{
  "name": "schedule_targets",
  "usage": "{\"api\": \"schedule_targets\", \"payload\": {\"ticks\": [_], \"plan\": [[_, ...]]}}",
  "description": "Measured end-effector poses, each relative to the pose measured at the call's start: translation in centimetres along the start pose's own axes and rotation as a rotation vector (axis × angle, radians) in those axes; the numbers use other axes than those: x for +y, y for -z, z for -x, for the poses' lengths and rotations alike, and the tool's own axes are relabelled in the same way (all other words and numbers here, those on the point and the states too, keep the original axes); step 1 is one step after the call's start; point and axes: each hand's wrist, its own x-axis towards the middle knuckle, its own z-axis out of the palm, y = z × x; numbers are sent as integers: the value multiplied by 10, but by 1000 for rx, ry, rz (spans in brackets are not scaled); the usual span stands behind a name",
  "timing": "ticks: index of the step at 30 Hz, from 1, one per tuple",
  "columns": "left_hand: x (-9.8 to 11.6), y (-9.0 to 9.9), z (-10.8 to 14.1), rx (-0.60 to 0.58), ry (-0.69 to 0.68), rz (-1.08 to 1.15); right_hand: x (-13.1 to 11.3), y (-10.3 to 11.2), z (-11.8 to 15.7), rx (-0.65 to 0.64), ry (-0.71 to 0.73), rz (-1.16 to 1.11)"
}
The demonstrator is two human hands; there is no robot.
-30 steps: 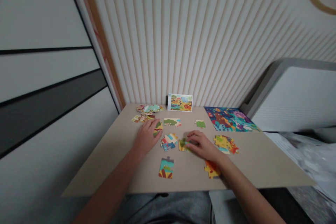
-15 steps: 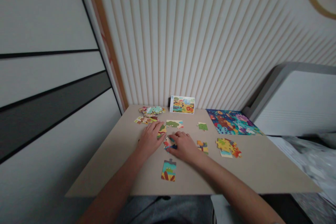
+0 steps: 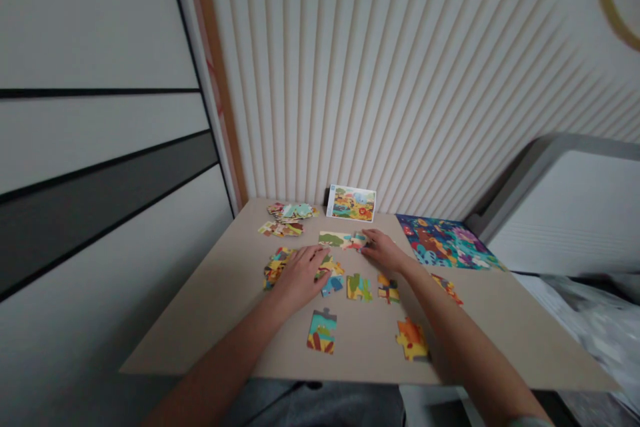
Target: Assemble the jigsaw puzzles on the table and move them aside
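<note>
Fingers of the right hand (image 3: 386, 253), half curled, touch a puzzle piece (image 3: 357, 241) near the worktop's back edge, grip unclear; the left hand (image 3: 299, 275), loosely spread, covers pieces (image 3: 275, 268) a dragging palm could scatter.

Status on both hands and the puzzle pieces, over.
Left bare hand over yellow patterned puzzle pieces, partly hiding them; grip unclear. Right bare hand at small red-and-white puzzle piece, beside flat green-tree puzzle strip.

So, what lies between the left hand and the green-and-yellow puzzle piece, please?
The head view shows a blue piece between the left hand and the green-and-yellow piece.
</note>
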Motion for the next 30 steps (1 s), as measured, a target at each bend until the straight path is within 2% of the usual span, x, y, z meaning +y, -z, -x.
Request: {"api": "schedule_targets", "payload": {"ticks": [4, 15, 23, 27, 30], "plan": [[6, -2, 2, -63, -19, 19, 9, 5, -10, -60, 36, -11], [9, -8, 4, -169, -49, 54, 9, 12, -28, -235, 122, -28], [3, -13, -2, -124, -34, -10, 1, 12, -27, -275, 291, 118], [-3, -20, -13, -73, 29, -129, -1, 13, -27, -316, 336, 216], [-4, -24, -17, -77, 42, -180, -1, 14, -29, -340, 332, 297]]}}
